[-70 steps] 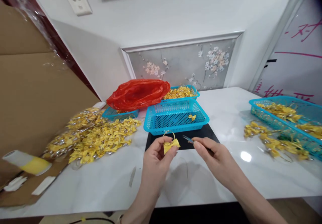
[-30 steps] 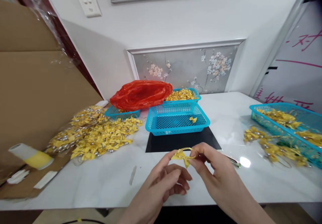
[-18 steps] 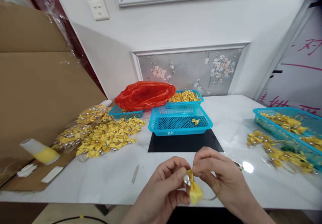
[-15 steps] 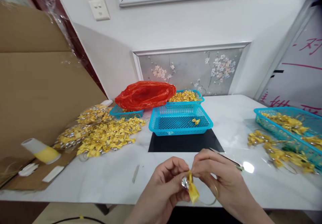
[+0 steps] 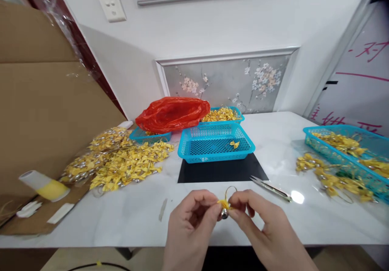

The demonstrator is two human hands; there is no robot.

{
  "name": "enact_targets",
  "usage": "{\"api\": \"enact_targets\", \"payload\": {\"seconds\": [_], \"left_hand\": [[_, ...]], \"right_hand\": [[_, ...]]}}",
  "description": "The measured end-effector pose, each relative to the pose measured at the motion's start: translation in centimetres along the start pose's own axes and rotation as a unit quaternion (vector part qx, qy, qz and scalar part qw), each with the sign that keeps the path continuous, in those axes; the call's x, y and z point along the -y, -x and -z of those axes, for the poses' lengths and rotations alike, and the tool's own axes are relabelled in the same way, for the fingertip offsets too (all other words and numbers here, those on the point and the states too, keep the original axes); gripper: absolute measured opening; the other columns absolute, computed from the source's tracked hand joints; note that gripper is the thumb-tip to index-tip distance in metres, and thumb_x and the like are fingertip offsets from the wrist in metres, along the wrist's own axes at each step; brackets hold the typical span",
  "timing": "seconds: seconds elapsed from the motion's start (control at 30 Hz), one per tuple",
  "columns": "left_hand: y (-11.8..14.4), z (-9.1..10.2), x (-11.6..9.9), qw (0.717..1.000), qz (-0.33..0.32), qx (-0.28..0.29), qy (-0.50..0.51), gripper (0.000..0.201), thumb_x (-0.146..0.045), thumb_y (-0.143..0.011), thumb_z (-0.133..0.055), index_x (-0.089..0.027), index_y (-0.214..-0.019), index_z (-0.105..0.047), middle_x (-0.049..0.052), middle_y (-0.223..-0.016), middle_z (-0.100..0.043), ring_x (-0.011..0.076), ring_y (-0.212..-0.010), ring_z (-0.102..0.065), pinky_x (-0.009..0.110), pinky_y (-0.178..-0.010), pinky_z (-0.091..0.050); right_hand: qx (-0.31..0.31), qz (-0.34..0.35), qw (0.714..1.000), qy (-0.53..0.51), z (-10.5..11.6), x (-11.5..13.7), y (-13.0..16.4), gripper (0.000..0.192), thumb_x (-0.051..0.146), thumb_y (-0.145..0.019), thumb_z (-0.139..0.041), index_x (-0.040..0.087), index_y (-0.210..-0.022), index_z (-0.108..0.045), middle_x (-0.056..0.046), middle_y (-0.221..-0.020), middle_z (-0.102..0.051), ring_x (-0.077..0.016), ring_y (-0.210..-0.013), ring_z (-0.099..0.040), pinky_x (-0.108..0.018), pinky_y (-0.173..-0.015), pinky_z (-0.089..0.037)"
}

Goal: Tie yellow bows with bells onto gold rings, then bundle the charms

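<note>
Item: small yellow ribbon bow [image 5: 224, 203] with silver bell and thin gold wire loop, loop standing upward. Both hands are pinching it over the near edge of the glossy white table [image 5: 127, 218]: left hand [image 5: 190, 226] and right hand [image 5: 261, 230], fingertips closed narrowly on it. Slim metal snips [image 5: 270, 188] are lying just beside.

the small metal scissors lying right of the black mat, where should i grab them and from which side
Judging by how they lie, take the small metal scissors at the wider handle end, nearest the bright glare on the white table, coming from above and the right. The thin pointed blades aim left, toward the black mat, so that end is best avoided.
</note>
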State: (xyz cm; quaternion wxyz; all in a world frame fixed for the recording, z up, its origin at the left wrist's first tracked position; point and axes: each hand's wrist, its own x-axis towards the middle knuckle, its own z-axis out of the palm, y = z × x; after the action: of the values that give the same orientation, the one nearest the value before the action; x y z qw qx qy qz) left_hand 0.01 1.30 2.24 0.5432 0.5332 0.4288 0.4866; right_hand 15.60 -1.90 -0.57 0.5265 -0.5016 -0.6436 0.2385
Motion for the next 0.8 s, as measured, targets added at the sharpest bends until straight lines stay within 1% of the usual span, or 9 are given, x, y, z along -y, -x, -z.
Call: {"api": "enact_targets", "payload": {"seconds": [0.1,0.17,0.2,0.27,0.37,0.47,0.53,0.67,0.8], "left_hand": [[0.1,-0.1,-0.1,0.990,0.081,0.023,0.114,0.015,-0.026,-0.071,-0.081,-0.018,-0.072,-0.067,-0.003,-0.062,-0.063,0.0101,-0.061,-0.057,0.019,-0.062,-0.047],[0.1,0.0,0.0,0.979,0.119,0.028,0.162,0.018,-0.027,-0.070,-0.081,-0.018,-0.073,-0.066,-0.004,-0.061,-0.062,0.0094,-0.059,-0.056,0.020,-0.062,-0.047],[0.0,0.1,0.0,0.981,0.116,0.023,0.155,0.018,-0.027,-0.070,-0.081,-0.018,-0.072,-0.066,-0.004,-0.061,-0.062,0.0094,-0.060,-0.056,0.020,-0.062,-0.047],[0.0,0.2,0.1,0.993,0.070,-0.001,0.092,0.016,-0.027,-0.072,-0.080,-0.018,-0.072,-0.067,-0.004,-0.063,-0.063,0.0096,-0.062,-0.057,0.019,-0.062,-0.046],[0.2,0.0,0.1,1.000,0.001,-0.024,-0.003,0.010,-0.024,-0.073,-0.078,-0.020,-0.071,-0.069,-0.002,-0.066,-0.067,0.0118,-0.064,-0.060,0.019,-0.062,-0.047],[0.6,-0.4,0.0,0.998,-0.030,-0.040,-0.040,0.007,-0.019,-0.073,-0.076,-0.021,-0.068,-0.071,-0.001,-0.066,-0.069,0.0150,-0.066,-0.063,0.022,-0.064,-0.049],[0.7,-0.5,0.0,0.998,-0.034,-0.043,-0.039,0.007,-0.019,-0.073,-0.076,-0.021,-0.067,-0.072,-0.001,-0.065,-0.070,0.0159,-0.065,-0.063,0.023,-0.064,-0.049],[0.6,-0.3,0.4,0.997,0.043,-0.008,0.063,0.011,-0.027,-0.068,-0.082,-0.019,-0.070,-0.074,0.000,-0.063,-0.068,0.0141,-0.064,-0.058,0.023,-0.063,-0.047],[0.3,-0.5,1.3,0.956,0.155,0.030,0.247,0.018,-0.029,-0.062,-0.087,-0.020,-0.070,-0.073,-0.003,-0.062,-0.063,0.0083,-0.060,-0.054,0.019,-0.063,-0.045]], "right_hand": [[0.042,-0.063,0.992,-0.102,-0.7,0.1,-0.4,0.022,0.033,-0.095,-0.049,0.021,-0.078,-0.058,0.000,-0.073,-0.058,-0.0148,-0.067,-0.053,-0.024,-0.062,-0.044],[0.060,-0.103,0.980,-0.159,-1.0,0.0,-0.4,0.023,0.036,-0.094,-0.050,0.021,-0.079,-0.056,0.000,-0.074,-0.058,-0.0144,-0.069,-0.053,-0.023,-0.063,-0.044],[0.058,-0.115,0.976,-0.175,-1.2,-0.1,-0.3,0.022,0.038,-0.094,-0.050,0.021,-0.081,-0.056,0.000,-0.075,-0.057,-0.0144,-0.070,-0.053,-0.023,-0.064,-0.045],[0.032,-0.111,0.978,-0.173,-1.4,-0.2,-0.1,0.021,0.039,-0.096,-0.047,0.021,-0.086,-0.054,0.001,-0.076,-0.054,-0.0142,-0.070,-0.053,-0.024,-0.064,-0.044],[-0.010,-0.071,0.992,-0.108,-1.8,-0.1,0.2,0.017,0.036,-0.097,-0.046,0.022,-0.091,-0.054,0.002,-0.075,-0.051,-0.0133,-0.067,-0.048,-0.024,-0.062,-0.041],[-0.031,-0.024,0.997,-0.066,-1.9,0.2,0.1,0.016,0.031,-0.097,-0.046,0.022,-0.088,-0.056,0.002,-0.074,-0.051,-0.0129,-0.067,-0.047,-0.024,-0.062,-0.038],[-0.041,-0.015,0.996,-0.075,-1.9,0.5,0.0,0.022,0.031,-0.097,-0.046,0.021,-0.081,-0.055,0.001,-0.073,-0.050,-0.0129,-0.066,-0.047,-0.024,-0.061,-0.038],[-0.038,-0.089,0.984,-0.149,-2.2,0.8,0.0,0.029,0.041,-0.098,-0.045,0.021,-0.079,-0.053,0.001,-0.068,-0.048,-0.0133,-0.062,-0.048,-0.023,-0.055,-0.039],[-0.037,-0.125,0.968,-0.216,-2.7,1.1,0.1,0.031,0.044,-0.099,-0.042,0.020,-0.081,-0.050,0.002,-0.068,-0.046,-0.0121,-0.060,-0.045,-0.021,-0.054,-0.041]]}}
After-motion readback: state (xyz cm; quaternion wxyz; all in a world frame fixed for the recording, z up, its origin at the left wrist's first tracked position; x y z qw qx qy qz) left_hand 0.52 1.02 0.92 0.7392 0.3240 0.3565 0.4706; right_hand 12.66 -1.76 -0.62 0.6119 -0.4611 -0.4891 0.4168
